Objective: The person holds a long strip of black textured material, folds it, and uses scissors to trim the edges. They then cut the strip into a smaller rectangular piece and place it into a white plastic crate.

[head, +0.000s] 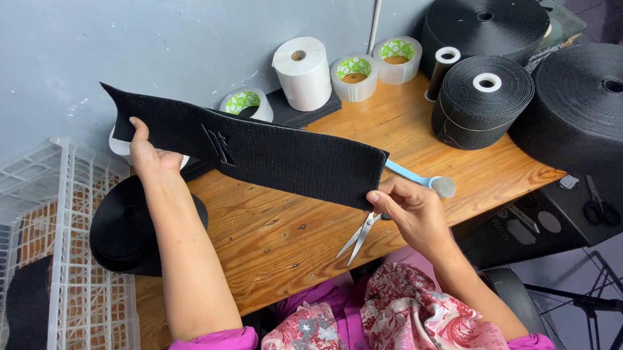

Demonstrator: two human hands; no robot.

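A long black fabric strip (269, 152) with small slits cut near its middle is held stretched above the wooden table (286, 245). My left hand (148, 156) grips its left end from behind. My right hand (409, 206) pinches the strip's lower right corner and also holds a pair of scissors (358, 237), blades pointing down-left, with a light blue handle (411, 175) sticking out to the right.
Three big black tape rolls (485, 100) stand at the right. Clear tape rolls (355, 77) and a white paper roll (302, 72) line the grey wall. A flat black roll (124, 233) lies at the left edge beside a white wire crate (73, 273). Black scissors (597, 206) lie lower right.
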